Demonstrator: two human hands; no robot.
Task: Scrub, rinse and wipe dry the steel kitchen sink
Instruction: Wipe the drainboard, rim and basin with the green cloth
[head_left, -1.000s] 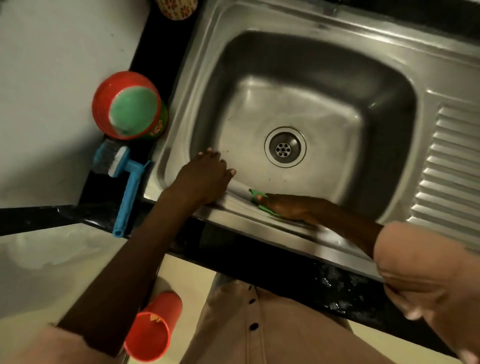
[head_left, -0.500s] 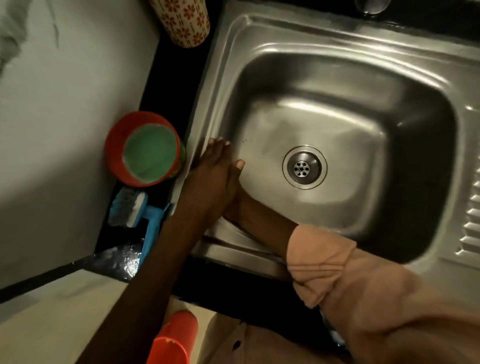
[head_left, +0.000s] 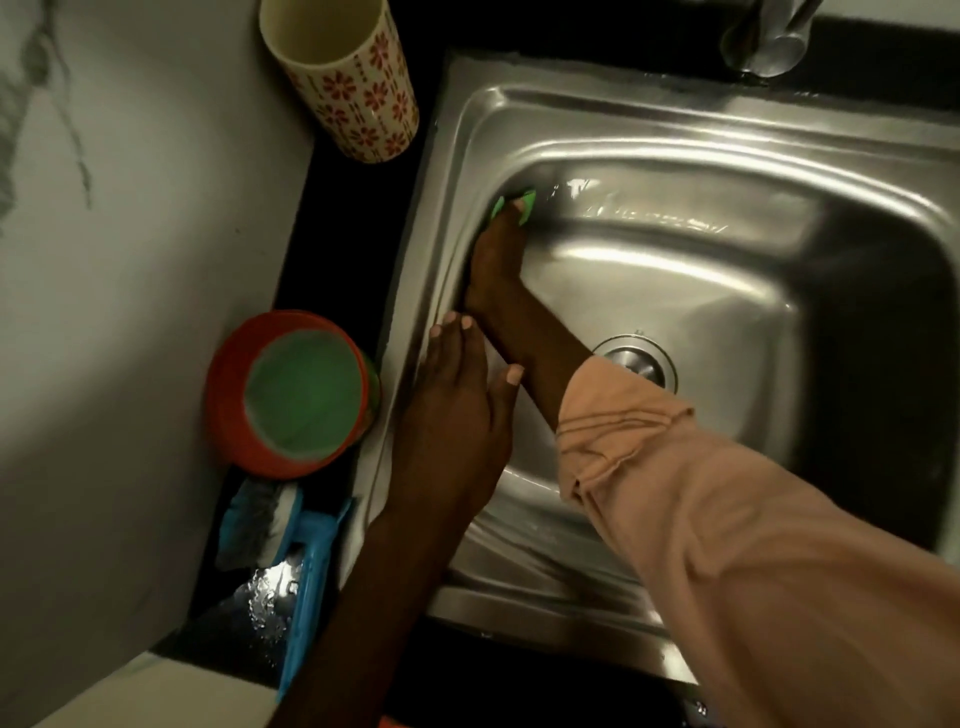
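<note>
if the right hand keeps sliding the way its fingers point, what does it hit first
Probably the sink's far left corner wall: the right hand presses the green scrub pad along the left wall, fingers pointing away from the person, with steel just beyond. Depth is unclear.

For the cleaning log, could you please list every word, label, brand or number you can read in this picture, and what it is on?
No readable text in this view.
Patterned cup: red flower motifs only, no letters.
Orange tub: side hidden from above, no label visible.
Blue brush: blurred, no marking visible.
Steel sink and tap: no stamp or brand visible.
Green scrub pad under the right hand: plain.
</note>
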